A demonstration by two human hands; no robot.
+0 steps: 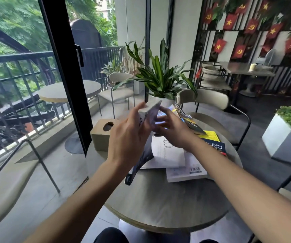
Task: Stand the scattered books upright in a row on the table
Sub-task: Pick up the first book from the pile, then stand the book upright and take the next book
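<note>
My left hand [129, 137] grips a dark purple-covered book [152, 116] and holds it tilted above the round table [167, 204], its page edge facing me. My right hand [172, 128] presses its fingers against the far cover of the same book. Under the hands a white book [169, 153] lies flat, overlapping another white book with a barcode [186, 172]. To the right lie a dark blue book [216, 146] and a yellow one [209, 135]. Behind my right hand a dark book [192, 125] leans at an angle.
A cardboard tissue box [102, 134] stands at the table's far left. A potted plant [160, 76] sits at the far edge. Beige chairs [204, 99] stand beyond the table and at my left. A glass door frame [67, 71] rises on the left.
</note>
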